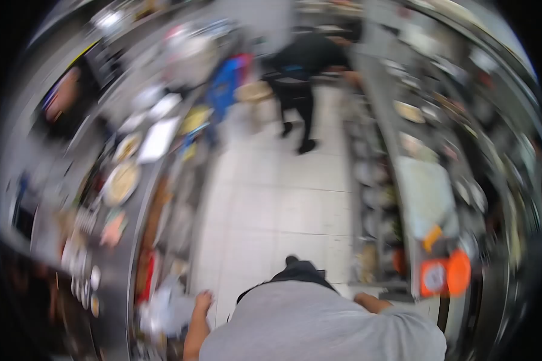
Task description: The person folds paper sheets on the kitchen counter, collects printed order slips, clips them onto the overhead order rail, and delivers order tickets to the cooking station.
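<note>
Your left hand (204, 299) is hanging half-curled at lower left, near some plastic (164, 311) that's sitting further left; too blurry to tell if it's gripping anything. Your right hand (362, 298) is showing lower right of center, near the shelf (379, 284), grip unreadable. A co-worker (304, 57)'s leaning over, top center.

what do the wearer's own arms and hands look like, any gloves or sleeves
The left hand and left forearm are bare, with no glove showing. The right forearm is bare too, coming out of a grey shirt that looks short-sleeved. The right hand is small and blurred, so rings or other fine details can't be made out.
</note>
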A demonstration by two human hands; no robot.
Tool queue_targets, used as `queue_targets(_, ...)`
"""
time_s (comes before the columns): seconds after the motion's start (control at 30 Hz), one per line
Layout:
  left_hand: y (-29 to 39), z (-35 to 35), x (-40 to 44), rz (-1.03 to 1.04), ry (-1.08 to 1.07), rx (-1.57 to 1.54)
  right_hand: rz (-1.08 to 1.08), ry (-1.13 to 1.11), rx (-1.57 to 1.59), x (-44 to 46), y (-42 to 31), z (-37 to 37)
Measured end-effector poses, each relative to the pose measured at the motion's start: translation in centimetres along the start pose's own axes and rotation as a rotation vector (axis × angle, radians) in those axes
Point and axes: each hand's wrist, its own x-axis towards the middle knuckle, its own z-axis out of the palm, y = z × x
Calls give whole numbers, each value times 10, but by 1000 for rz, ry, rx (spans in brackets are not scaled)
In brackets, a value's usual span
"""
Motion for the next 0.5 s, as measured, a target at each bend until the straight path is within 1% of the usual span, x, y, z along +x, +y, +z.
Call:
queue_targets(0.03, 9, 8, -22, -106, 112, 77, 42, -73, 0, 4, 10, -12)
queue_targets(0.07, 16, 17, -40, -181, 168, 61, 79, -120, 8, 14, 17, -37)
queue_targets(0.13, -38, 18, -45, -246, 89, 286, 158, -156, 56, 44, 22, -101)
queue_targets(0.23, -75, 25, -87, -458, -19, 336, 230, -128, 144, 117, -2, -226)
queue_targets(0.27, -80, 25, -98, -521, -38, 329, 194, -59, 128, 143, -19, -273)
queue_targets(0.33, -86, 19, -108, -614, -34, 292, -132, 359, 5, 165, -69, -378)
queue_targets(0.4, -76, 10, -108, -651, 16, 251, -227, 432, -246, 190, -143, -487)
queue_targets(0.47, -55, 1, -92, -630, 88, 226, -391, 592, -264, 201, -229, -576)
queue_targets(0.5, -41, -2, -79, -576, 143, 219, -596, 705, -233, 216, -274, -612)
